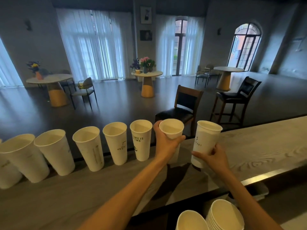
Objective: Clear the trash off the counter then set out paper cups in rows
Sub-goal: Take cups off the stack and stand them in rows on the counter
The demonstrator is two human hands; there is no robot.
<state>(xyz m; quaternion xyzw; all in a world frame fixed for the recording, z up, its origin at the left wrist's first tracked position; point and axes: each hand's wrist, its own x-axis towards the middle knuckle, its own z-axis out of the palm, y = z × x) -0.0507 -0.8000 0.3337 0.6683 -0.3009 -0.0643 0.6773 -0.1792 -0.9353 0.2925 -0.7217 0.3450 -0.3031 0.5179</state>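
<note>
Several tall white paper cups (114, 143) stand upright in a row along the far edge of the grey wood-grain counter (257, 146). My left hand (166, 141) grips another white cup (172, 128) at the right end of that row, fingers wrapped around its upper part. Just to the right, my right hand (214, 157) holds a printed white cup (206, 141) around its lower half; its base is at the counter surface. Two stacks of nested cups (222, 214) sit at the bottom of the view, below the counter.
Beyond the counter's far edge stand a dark padded chair (182, 105) and a bar stool (235, 97). Further off are round tables with flowers (147, 75). The counter stretches on to the right.
</note>
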